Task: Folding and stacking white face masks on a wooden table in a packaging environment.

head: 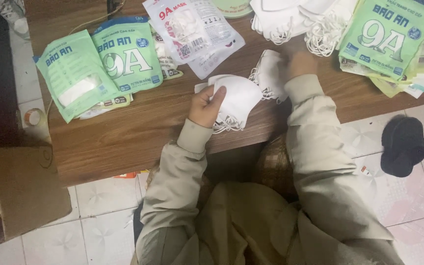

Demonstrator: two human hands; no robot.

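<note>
Worktop (138, 132): brown wood-grain, smooth, faint sheen. Masks (239, 98): white soft cloth, matt, with thin elastic loops. Green packs (126, 54): glossy plastic film, crinkled. Clear pack (192, 34): shiny see-through plastic. Sleeves (182, 181): beige woven cloth, matt. Floor (99, 216): pale glazed tiles, lightly glossy. Box (20, 191): brown matt cardboard. Dark bundle (402, 145): fuzzy knit cloth.

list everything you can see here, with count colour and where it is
table: one, brown wood, across the top
green pouches: two or more, table left
green pouch pile: count unclear, table right
clear packet: one, white print, table top centre
loose masks: heap, white, table top right
mask stack: a few, white, in left hand
mask: one, white, under right hand
dark bundle: one, black, floor right
cardboard box: one, brown, floor left
left hand: gripping mask stack
right hand: on mask
</note>
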